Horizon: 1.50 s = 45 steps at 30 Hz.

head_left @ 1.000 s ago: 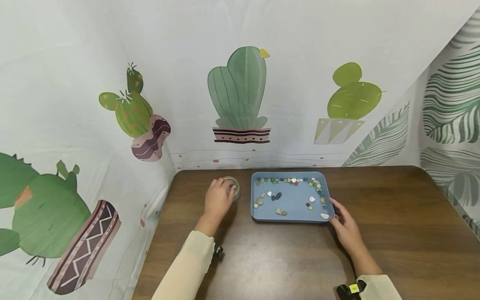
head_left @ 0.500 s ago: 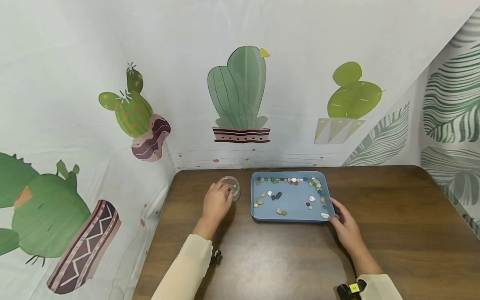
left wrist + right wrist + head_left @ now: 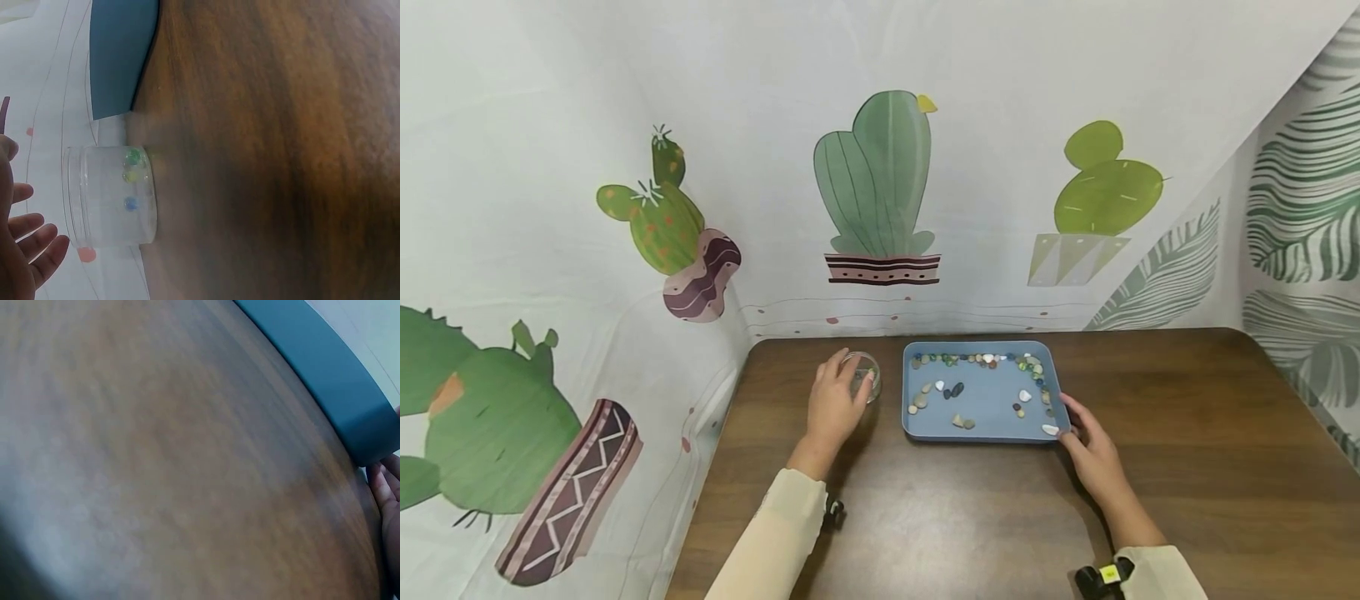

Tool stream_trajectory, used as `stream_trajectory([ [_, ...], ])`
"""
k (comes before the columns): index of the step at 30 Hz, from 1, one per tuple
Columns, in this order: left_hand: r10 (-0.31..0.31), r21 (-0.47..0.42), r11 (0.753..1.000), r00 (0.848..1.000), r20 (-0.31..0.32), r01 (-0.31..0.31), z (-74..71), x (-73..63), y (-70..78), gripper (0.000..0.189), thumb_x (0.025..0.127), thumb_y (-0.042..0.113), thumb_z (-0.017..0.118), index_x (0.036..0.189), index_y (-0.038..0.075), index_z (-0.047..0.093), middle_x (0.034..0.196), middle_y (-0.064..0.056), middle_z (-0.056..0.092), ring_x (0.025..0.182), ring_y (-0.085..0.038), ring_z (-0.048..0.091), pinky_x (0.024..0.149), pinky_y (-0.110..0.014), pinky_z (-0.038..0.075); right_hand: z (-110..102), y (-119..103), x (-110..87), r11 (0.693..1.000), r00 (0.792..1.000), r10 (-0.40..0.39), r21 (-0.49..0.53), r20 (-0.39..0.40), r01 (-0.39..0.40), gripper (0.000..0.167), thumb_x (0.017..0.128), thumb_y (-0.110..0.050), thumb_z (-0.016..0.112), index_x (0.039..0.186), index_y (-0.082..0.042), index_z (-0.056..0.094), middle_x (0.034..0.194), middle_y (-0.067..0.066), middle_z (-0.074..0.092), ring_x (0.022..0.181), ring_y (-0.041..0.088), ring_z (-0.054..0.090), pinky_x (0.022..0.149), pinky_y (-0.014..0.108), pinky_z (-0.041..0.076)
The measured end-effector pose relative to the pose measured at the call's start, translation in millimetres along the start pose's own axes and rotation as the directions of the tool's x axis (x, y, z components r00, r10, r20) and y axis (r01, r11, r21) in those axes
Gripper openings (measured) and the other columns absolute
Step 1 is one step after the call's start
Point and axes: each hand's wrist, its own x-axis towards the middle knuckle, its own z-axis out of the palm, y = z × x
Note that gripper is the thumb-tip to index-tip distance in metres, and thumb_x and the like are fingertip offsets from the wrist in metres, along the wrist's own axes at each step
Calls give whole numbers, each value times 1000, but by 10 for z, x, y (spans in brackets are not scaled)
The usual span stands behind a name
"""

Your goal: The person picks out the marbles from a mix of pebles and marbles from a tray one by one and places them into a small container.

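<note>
A clear round jar (image 3: pixel 875 385) stands at the table's far left. In the left wrist view, green, yellow-green and blue marbles (image 3: pixel 130 204) lie at the bottom of the jar (image 3: pixel 103 219). My left hand (image 3: pixel 833 408) is at the jar's mouth, fingers spread and loosely bent, with nothing seen between them. On the right, my right hand (image 3: pixel 1093 458) grips the near right corner of a blue tray (image 3: pixel 985 438), thumb near the rim and fingers along the outer side. Only its fingers and part of the palm show in the right wrist view.
Small stones and marbles line the tray's far and right sides. Inside it also lie dark pebbles (image 3: pixel 953 391), tan stones (image 3: pixel 919 402) and white stones (image 3: pixel 1025 396). A cactus-print cloth (image 3: pixel 985 208) hangs behind the brown wooden table (image 3: pixel 940 517).
Half a second ago a dark marble showed at my left fingertips by the jar; now the fingers are spread and it is gone from them. My right hand and the tray have stayed put.
</note>
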Motion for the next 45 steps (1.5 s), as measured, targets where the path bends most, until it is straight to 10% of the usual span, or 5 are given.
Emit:
stream_trajectory([
  [21, 43, -32, 999, 998, -48, -44, 39, 3, 20, 45, 94, 29, 67, 132, 7, 65, 136, -19, 62, 119, -39, 60, 99, -53, 52, -3, 25, 14, 1000, 1000, -12, 5, 11, 12, 58, 96, 5, 54, 153, -5, 42, 146, 27, 49, 114, -10, 45, 87, -2, 37],
  [45, 149, 9, 989, 987, 65, -150, 258, 175, 447, 45, 96, 32, 65, 137, 13, 63, 139, -11, 62, 122, -31, 58, 101, -50, 50, -1, 24, 10, 1000, 1000, -9, 17, 5, 9, 59, 96, 5, 54, 152, -6, 42, 147, 27, 50, 116, -12, 43, 91, -3, 35],
])
